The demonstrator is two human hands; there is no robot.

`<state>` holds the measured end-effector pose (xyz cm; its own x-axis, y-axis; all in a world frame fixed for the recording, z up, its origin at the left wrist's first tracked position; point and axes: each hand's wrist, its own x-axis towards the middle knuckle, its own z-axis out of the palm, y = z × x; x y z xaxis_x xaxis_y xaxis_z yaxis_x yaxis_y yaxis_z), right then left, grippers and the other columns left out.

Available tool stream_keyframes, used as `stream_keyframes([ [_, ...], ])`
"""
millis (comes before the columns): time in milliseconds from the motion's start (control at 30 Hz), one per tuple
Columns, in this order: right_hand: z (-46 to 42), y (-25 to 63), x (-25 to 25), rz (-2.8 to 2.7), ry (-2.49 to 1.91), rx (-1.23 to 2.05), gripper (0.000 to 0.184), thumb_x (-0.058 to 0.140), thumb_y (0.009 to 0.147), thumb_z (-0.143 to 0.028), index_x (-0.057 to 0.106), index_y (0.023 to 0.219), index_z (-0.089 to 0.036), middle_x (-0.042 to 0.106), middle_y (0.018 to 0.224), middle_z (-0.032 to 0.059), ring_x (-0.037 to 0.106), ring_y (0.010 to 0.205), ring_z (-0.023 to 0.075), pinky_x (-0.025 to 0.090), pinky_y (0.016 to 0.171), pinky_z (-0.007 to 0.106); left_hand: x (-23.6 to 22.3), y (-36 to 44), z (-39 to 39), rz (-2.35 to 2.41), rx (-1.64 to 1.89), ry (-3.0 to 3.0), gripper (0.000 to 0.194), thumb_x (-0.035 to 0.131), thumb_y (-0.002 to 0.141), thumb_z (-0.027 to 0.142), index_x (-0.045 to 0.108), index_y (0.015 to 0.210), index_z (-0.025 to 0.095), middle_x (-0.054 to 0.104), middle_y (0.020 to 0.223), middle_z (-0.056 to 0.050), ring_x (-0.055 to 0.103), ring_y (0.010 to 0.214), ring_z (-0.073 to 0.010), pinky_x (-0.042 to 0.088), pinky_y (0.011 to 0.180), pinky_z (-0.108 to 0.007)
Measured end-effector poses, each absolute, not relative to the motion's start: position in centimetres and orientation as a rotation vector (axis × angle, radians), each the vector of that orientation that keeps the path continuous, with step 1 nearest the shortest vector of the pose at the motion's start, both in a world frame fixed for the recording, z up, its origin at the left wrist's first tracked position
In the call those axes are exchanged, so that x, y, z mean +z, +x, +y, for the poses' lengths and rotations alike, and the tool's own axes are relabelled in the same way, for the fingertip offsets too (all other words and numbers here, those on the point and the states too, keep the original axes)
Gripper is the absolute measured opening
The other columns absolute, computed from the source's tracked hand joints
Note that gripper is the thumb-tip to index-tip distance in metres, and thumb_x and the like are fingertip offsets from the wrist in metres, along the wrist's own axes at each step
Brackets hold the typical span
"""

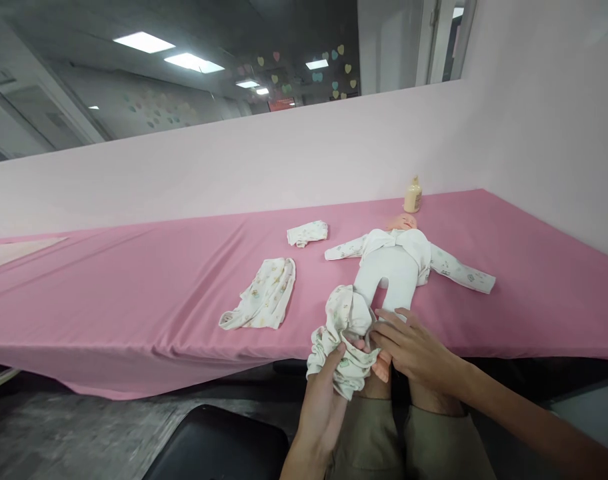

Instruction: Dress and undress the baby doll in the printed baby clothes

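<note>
A baby doll (399,263) in a white printed bodysuit lies on its back on the pink tablecloth (134,280), arms spread, legs toward me at the front edge. My left hand (329,393) is closed on a bunched pair of printed baby trousers (341,330) at the doll's left leg. My right hand (414,347) rests on the doll's feet, fingers curled around one bare foot (383,365) beside the trousers.
A second printed garment (264,297) lies flat to the left of the doll, a small folded one (307,233) farther back. A cream lotion bottle (413,195) stands by the pink wall. A black chair seat (219,443) sits below the table edge.
</note>
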<state>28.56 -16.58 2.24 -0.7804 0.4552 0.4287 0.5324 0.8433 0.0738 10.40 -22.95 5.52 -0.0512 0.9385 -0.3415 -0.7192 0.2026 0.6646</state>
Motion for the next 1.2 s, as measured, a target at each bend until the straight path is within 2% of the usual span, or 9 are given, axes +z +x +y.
stream_keyframes([
  [100,-16.0,28.7,1.7,-2.572,-0.695,-0.376,0.034,0.052,0.085,-0.01,0.058,0.118,-0.015,0.063,0.113,0.0105,0.053,0.116,0.0267,0.043,0.096,0.045,5.2,10.1,-23.0,0.878,1.4,0.295,0.023,0.074,0.076,0.019,0.069,0.097,0.01,0.074,0.095,-0.01,0.07,0.097,-0.025,0.054,0.093,-0.039],
  [267,-15.3,29.8,1.6,-2.39,-0.627,-0.427,0.034,0.047,0.089,-0.015,0.055,0.122,-0.015,0.062,0.12,0.0135,0.051,0.121,0.0261,0.042,0.098,0.045,4.5,9.6,-22.9,0.853,1.382,0.274,0.023,0.072,0.078,0.019,0.068,0.098,0.01,0.074,0.091,-0.011,0.071,0.093,-0.0239,0.055,0.092,-0.039],
  [433,-15.6,29.9,2.9,-2.227,-0.753,-0.339,0.037,0.046,0.089,-0.011,0.052,0.125,-0.017,0.058,0.127,0.0145,0.049,0.124,0.025,0.043,0.1,0.044,4.4,10.0,-23.4,0.824,1.307,0.264,0.032,0.069,0.082,0.02,0.065,0.111,0.009,0.071,0.109,-0.014,0.068,0.102,-0.0249,0.052,0.097,-0.04],
  [600,-15.9,29.2,3.0,-2.239,-0.782,-0.436,0.039,0.047,0.088,-0.007,0.057,0.123,-0.022,0.058,0.126,0.0132,0.051,0.121,0.0252,0.043,0.099,0.044,4.9,11.0,-23.8,0.748,1.317,0.234,0.057,0.064,0.086,0.014,0.047,0.14,0.02,0.064,0.126,-0.011,0.063,0.114,-0.023,0.048,0.104,-0.039],
  [733,-15.9,29.1,2.9,-2.318,-0.804,-0.386,0.042,0.048,0.089,-0.008,0.057,0.127,-0.024,0.056,0.132,0.0118,0.048,0.124,0.0257,0.042,0.099,0.044,5.1,11.1,-23.8,0.72,1.279,0.243,0.063,0.063,0.086,0.013,0.04,0.145,0.021,0.062,0.13,-0.011,0.061,0.117,-0.0239,0.047,0.105,-0.04],
  [900,-15.9,29.3,3.0,-2.476,-0.824,-0.27,0.056,0.047,0.085,-0.004,0.05,0.137,-0.025,0.046,0.145,0.011,0.043,0.13,0.0278,0.041,0.101,0.046,4.9,11.0,-23.6,0.666,1.238,0.251,0.063,0.063,0.086,0.013,0.04,0.145,0.021,0.063,0.128,-0.011,0.061,0.117,-0.0246,0.047,0.104,-0.04],
  [1000,-16.2,29.5,3.2,-2.525,-0.822,-0.11,0.061,0.044,0.084,-0.001,0.046,0.14,-0.026,0.041,0.149,0.0094,0.036,0.135,0.028,0.038,0.105,0.049,4.9,11.1,-23.5,0.653,1.231,0.245,0.064,0.064,0.085,0.012,0.042,0.144,0.021,0.063,0.129,-0.011,0.06,0.118,-0.0242,0.046,0.105,-0.039],
  [1067,-16.5,29.7,3.6,-2.533,-0.809,0.111,0.057,0.042,0.086,-0.001,0.051,0.136,-0.026,0.039,0.151,0.0072,0.031,0.139,0.0263,0.033,0.11,0.05,4.9,11.3,-23.4,0.64,1.232,0.243,0.064,0.065,0.084,0.01,0.043,0.143,0.022,0.062,0.13,-0.01,0.06,0.119,-0.0238,0.046,0.105,-0.038],
  [1200,-17.6,29.9,5.3,-2.382,-0.829,0.823,0.027,0.041,0.095,-0.016,0.067,0.101,-0.021,0.037,0.152,0.0033,0.021,0.145,0.0211,0.027,0.117,0.042,5.1,11.8,-22.9,0.62,1.196,0.264,0.055,0.065,0.085,0.014,0.05,0.138,0.02,0.061,0.131,-0.01,0.059,0.12,-0.0231,0.045,0.106,-0.037],
])
